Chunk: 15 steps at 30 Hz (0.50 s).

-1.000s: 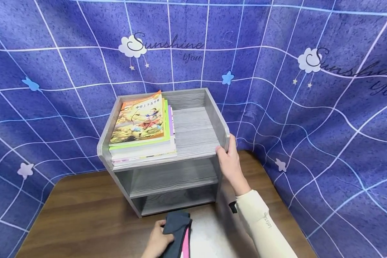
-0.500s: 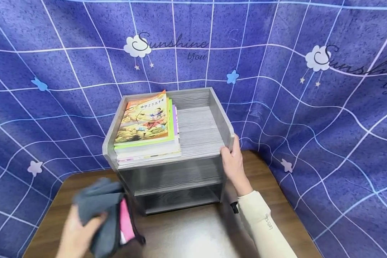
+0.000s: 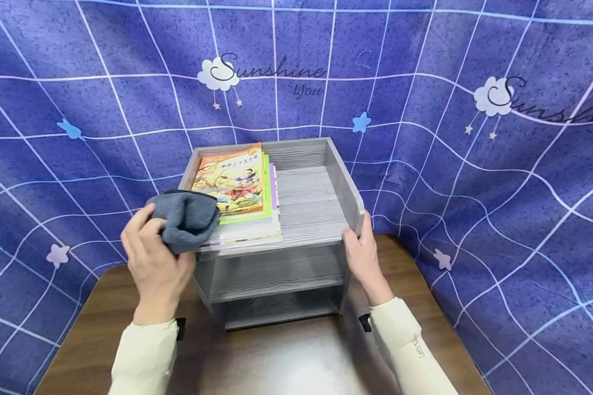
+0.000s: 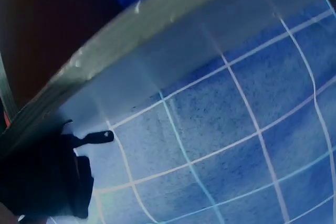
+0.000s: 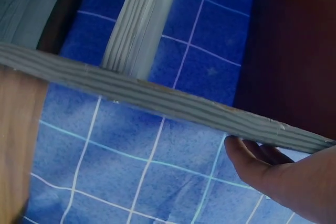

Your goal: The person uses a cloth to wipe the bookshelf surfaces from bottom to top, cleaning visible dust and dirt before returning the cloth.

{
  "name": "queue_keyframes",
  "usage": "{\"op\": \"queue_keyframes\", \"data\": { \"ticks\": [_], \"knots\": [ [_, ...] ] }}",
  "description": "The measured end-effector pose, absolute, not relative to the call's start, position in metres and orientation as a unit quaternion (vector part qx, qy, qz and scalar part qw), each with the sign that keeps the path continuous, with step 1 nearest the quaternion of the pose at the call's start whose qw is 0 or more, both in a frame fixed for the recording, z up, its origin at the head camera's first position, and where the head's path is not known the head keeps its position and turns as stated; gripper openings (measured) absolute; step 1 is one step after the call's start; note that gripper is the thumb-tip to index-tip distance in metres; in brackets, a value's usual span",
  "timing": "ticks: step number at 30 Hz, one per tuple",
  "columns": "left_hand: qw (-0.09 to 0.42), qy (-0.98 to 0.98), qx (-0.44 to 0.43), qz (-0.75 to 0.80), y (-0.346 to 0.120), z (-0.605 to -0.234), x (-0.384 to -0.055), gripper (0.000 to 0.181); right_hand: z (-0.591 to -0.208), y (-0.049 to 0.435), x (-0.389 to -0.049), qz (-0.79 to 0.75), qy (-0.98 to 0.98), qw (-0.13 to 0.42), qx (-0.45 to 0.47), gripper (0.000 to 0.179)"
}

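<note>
In the head view my left hand (image 3: 158, 266) grips a folded dark grey cloth (image 3: 190, 216) at the left side panel of a grey wood-grain shelf unit (image 3: 272, 248). The cloth overlaps the lower left corner of a stack of books (image 3: 237, 189) on the top shelf. In the left wrist view the cloth (image 4: 47, 182) is a dark shape with a small loop tab, right by the panel edge (image 4: 136, 30). My right hand (image 3: 363, 252) holds the front of the right side panel (image 3: 345, 181), thumb on the inner side. In the right wrist view its fingers (image 5: 249, 163) lie against the panel.
Below the top are two more shelf levels, the middle one (image 3: 277, 271) and the lowest (image 3: 281, 314). The unit stands on a brown wooden table (image 3: 277, 356). A blue curtain (image 3: 425, 137) with a white grid hangs behind and to both sides.
My left hand has carried the cloth from the table in front of the unit, out to the left and up to its top left side. My right hand keeps its hold on the right panel.
</note>
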<state>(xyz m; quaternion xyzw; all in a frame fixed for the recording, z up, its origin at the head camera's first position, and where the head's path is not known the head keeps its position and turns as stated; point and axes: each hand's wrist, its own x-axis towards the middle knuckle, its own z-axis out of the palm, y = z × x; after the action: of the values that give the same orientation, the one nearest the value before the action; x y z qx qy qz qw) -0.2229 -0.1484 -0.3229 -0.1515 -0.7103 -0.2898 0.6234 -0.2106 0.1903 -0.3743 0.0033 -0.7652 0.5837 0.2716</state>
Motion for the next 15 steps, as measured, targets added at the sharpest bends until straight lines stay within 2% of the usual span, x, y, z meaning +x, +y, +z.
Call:
{"op": "queue_keyframes", "data": {
  "ticks": [8, 12, 15],
  "knots": [
    [0.599, -0.711, -0.181, -0.321, -0.147, -0.323, -0.215, 0.023, -0.377, 0.190, -0.211, 0.585, -0.762, 0.276, 0.004, 0.050],
    [0.612, -0.701, -0.195, -0.309, -0.142, -0.324, -0.210, 0.042, -0.376, 0.190, -0.210, 0.588, -0.761, 0.274, 0.008, 0.049],
    [0.628, -0.689, -0.204, -0.299, -0.138, -0.327, -0.207, 0.045, -0.376, 0.191, -0.209, 0.583, -0.765, 0.273, 0.001, 0.048]
  ]
}}
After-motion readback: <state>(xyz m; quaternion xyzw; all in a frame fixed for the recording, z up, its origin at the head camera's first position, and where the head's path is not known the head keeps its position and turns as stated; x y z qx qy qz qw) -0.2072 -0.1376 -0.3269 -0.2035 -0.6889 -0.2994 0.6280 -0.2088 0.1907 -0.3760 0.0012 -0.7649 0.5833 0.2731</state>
